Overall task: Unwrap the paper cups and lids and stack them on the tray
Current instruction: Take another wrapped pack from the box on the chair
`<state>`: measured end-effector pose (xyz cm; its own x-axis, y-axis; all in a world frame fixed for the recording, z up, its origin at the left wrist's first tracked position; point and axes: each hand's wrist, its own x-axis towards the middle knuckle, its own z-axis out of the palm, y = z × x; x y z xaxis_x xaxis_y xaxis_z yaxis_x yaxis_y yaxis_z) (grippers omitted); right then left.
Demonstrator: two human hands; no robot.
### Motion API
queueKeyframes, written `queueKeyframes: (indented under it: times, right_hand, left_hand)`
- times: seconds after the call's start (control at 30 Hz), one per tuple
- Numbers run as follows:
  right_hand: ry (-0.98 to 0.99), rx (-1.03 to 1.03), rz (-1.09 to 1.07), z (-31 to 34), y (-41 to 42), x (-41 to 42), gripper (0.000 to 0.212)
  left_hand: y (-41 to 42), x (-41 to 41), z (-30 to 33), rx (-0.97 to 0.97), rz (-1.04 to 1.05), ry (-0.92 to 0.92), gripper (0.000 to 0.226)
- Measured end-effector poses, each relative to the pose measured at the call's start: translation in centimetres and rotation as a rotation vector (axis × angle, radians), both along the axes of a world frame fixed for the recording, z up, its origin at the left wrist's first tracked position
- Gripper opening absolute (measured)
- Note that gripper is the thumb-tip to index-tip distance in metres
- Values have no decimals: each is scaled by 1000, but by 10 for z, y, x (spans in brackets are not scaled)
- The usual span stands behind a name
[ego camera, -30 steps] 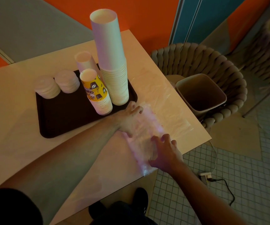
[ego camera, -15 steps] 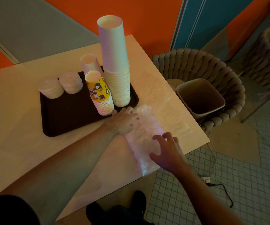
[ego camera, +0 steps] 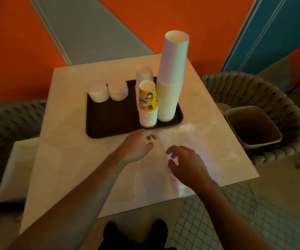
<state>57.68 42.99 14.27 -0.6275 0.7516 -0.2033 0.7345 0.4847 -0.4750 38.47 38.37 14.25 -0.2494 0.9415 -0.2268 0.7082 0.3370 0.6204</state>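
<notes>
Mostly the stacking looks done: cups [ego camera: 170, 83] and lids [ego camera: 107, 91] stand unwrapped on the tray [ego camera: 113, 123] at twelve o'clock. My left hand [ego camera: 138, 145] and right hand [ego camera: 185, 163] hover loosely curled, holding nothing, over the empty plastic wrap [ego camera: 190, 141] on the surface [ego camera: 70, 159]; it probably belongs in the bin [ego camera: 253, 127] at three o'clock.

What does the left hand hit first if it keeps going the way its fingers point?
The left hand points right and slightly away, low over the table. First in that line is the clear plastic wrap lying flat just past its fingertips. The printed cup stack seems to sit off that line, though depth is unclear.
</notes>
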Motion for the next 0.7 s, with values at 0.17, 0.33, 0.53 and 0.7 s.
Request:
queueKeyframes:
  times: [0.17,0.33,0.53,0.7]
  right_hand:
    - [10,18,109,12,-16,-59,26]
    - [38,3,223,18,-43,-138,27]
    - [57,-2,342,13,-81,-250,27]
    - [40,-12,371,-6,-103,-347,33]
  left_hand:
    - [-52,-33,10,34,162,-81,18]
    - [-106,-90,12,36,326,-85,18]
    - [-168,-182,8,27,521,-120,14]
    - [-215,-258,-13,34,650,-170,12]
